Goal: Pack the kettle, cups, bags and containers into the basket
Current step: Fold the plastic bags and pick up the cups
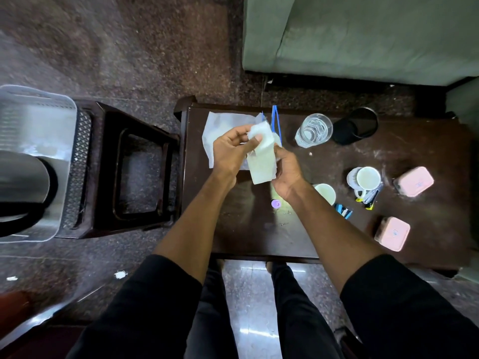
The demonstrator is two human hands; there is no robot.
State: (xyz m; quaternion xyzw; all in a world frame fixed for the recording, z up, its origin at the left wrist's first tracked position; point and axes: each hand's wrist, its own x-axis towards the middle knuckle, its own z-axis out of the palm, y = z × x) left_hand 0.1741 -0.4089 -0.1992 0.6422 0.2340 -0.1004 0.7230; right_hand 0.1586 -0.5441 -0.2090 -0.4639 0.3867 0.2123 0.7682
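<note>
Both hands hold a clear plastic bag [261, 164] of pale grains above the dark wooden table [246, 229]. My left hand [230, 149] pinches the bag's folded top; my right hand [286, 172] grips its lower right side. A second flat bag [223, 125] with a blue zip strip lies under them. To the right stand a glass [313, 130], a black cup [355, 125], two white mugs [368, 178] [325, 193] and two pink containers [413, 181] [392, 233]. The grey basket [70, 130] at the far left holds the steel kettle [23, 182].
The basket rests on a dark stool [140, 172] left of the table. Small sachets [343, 212] and a purple cap [276, 204] lie near the mugs. A green sofa [363, 35] stands behind the table. My legs are below the table's front edge.
</note>
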